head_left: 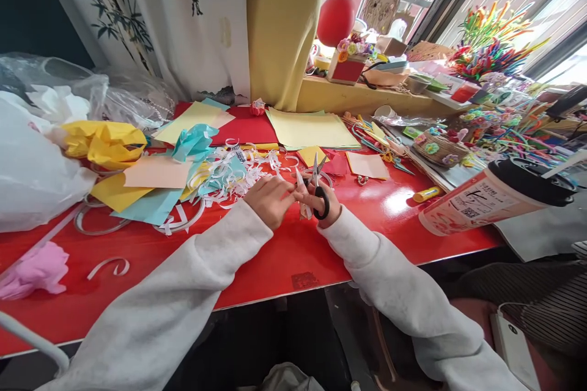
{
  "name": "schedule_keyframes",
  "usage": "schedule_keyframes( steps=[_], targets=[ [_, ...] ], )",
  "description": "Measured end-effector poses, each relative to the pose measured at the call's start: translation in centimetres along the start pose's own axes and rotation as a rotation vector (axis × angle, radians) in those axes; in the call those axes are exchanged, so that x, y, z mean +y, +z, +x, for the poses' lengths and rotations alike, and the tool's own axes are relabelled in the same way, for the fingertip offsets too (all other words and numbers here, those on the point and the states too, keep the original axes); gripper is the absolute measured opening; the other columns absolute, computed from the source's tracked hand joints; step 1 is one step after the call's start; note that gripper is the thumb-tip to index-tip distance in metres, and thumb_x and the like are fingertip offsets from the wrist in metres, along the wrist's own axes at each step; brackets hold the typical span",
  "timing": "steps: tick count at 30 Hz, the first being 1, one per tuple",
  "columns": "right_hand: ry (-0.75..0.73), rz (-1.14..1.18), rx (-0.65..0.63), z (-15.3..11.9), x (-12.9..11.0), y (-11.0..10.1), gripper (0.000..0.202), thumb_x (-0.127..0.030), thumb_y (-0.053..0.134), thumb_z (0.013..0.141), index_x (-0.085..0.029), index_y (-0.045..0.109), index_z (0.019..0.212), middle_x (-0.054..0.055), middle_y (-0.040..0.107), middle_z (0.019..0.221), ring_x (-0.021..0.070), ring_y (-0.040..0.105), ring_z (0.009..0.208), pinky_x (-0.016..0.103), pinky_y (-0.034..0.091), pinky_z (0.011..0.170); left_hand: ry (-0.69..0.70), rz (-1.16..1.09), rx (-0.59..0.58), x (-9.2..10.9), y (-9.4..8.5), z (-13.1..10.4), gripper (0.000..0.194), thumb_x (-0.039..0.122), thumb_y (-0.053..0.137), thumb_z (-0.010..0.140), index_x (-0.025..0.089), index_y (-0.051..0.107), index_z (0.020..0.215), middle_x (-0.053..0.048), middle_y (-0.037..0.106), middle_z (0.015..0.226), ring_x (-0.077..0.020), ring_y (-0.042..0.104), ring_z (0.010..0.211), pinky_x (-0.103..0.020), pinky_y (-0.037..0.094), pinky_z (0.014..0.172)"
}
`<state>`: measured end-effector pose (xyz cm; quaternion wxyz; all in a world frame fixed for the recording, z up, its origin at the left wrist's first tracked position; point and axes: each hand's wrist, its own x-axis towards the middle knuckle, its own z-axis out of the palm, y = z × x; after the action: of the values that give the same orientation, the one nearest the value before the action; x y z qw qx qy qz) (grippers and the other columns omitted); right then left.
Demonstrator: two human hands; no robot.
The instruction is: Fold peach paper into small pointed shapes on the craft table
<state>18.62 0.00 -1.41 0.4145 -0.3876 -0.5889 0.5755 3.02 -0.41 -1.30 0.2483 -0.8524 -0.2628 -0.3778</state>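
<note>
Black-handled scissors [322, 203] are in my right hand [328, 200], their silver blades parted and pointing up and away from me. My left hand [271, 200] is beside it, its fingertips pinched on a small pale paper piece [301, 186] that lies between the two hands. The lower end of this paper hangs near my right fingers. Just behind my left hand spreads a heap of curled white paper strips [229, 177]. A yellow paper square [312, 156] and a pale pink one [367, 165] lie behind the scissors on the red table [275, 275].
A large cup with a black lid [486, 198] leans at the right, near a yellow tube [426, 194]. Coloured sheets [151, 204], yellow crumpled paper [103, 143] and plastic bags [36, 165] lie left. A pink crumpled paper [36, 272] rests near the left front edge.
</note>
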Motion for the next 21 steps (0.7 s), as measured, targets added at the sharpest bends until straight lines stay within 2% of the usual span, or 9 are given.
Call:
schedule_keyframes(
  steps=[2, 4, 7, 10, 12, 16, 21],
  targets=[
    [-0.082, -0.186, 0.047, 0.0, 0.3, -0.3, 0.054, -0.036, 0.057, 0.065, -0.021, 0.035, 0.112, -0.005, 0.046, 0.062, 0.0088, 0.045, 0.04, 0.025, 0.041, 0.041, -0.182, -0.287, -0.025, -0.1, 0.4, 0.0, 0.025, 0.008, 0.04, 0.074, 0.018, 0.061, 0.083, -0.006, 0.06, 0.087, -0.015, 0.053, 0.081, -0.028, 0.043, 0.069],
    [-0.264, -0.486, 0.195, 0.0, 0.7, -0.7, 0.044, -0.027, 0.053, 0.068, -0.021, 0.04, 0.11, 0.0, 0.048, 0.073, 0.0115, 0.049, 0.057, 0.028, 0.045, 0.054, -0.339, -0.49, -0.026, -0.3, 0.3, 0.1, 0.027, 0.008, 0.038, 0.075, 0.018, 0.061, 0.085, -0.006, 0.059, 0.091, -0.0137, 0.053, 0.086, -0.026, 0.044, 0.074],
    [-0.485, -0.975, 0.413, 0.2, 1.4, -1.4, 0.034, -0.011, 0.045, 0.068, -0.017, 0.049, 0.102, 0.006, 0.043, 0.086, 0.016, 0.045, 0.078, 0.032, 0.041, 0.073, -0.575, -0.564, -0.035, -0.5, -0.1, 0.3, 0.023, 0.014, 0.039, 0.079, 0.018, 0.059, 0.089, -0.005, 0.059, 0.093, -0.0123, 0.054, 0.086, -0.023, 0.045, 0.072],
    [-0.474, -1.274, 0.496, 0.2, 1.8, -2.0, 0.038, -0.004, 0.041, 0.067, -0.016, 0.053, 0.101, 0.008, 0.039, 0.084, 0.0184, 0.04, 0.081, 0.032, 0.039, 0.073, -0.747, -0.517, 0.004, -0.7, -0.1, 0.3, 0.02, 0.023, 0.042, 0.08, 0.017, 0.056, 0.092, -0.004, 0.059, 0.089, -0.0107, 0.055, 0.075, -0.022, 0.044, 0.065],
    [-0.428, -1.394, 0.514, 0.2, 2.0, -2.2, 0.039, -0.003, 0.041, 0.067, -0.018, 0.054, 0.101, 0.008, 0.037, 0.085, 0.0197, 0.037, 0.081, 0.032, 0.038, 0.07, -0.721, -0.498, 0.019, -0.7, 0.3, 0.1, 0.021, 0.025, 0.043, 0.08, 0.016, 0.055, 0.093, -0.004, 0.059, 0.089, -0.0099, 0.054, 0.072, -0.021, 0.044, 0.066],
    [-0.393, -1.547, 0.509, 0.2, 2.2, -2.1, 0.035, -0.005, 0.041, 0.07, -0.021, 0.056, 0.097, 0.009, 0.034, 0.086, 0.0209, 0.033, 0.082, 0.031, 0.037, 0.069, -0.582, -0.541, -0.06, -0.9, 1.4, -0.5, 0.021, 0.024, 0.045, 0.079, 0.016, 0.054, 0.097, -0.003, 0.061, 0.089, -0.009, 0.054, 0.072, -0.021, 0.043, 0.069],
    [-0.438, -1.608, 0.499, 0.1, 2.0, -1.8, 0.032, -0.008, 0.038, 0.075, -0.021, 0.055, 0.098, 0.008, 0.034, 0.085, 0.0201, 0.032, 0.08, 0.031, 0.036, 0.072, -0.727, -0.579, -0.093, -1.7, 2.2, -1.1, 0.022, 0.025, 0.052, 0.074, 0.017, 0.053, 0.095, -0.001, 0.062, 0.083, -0.0076, 0.054, 0.061, -0.02, 0.044, 0.06]
  ],
)
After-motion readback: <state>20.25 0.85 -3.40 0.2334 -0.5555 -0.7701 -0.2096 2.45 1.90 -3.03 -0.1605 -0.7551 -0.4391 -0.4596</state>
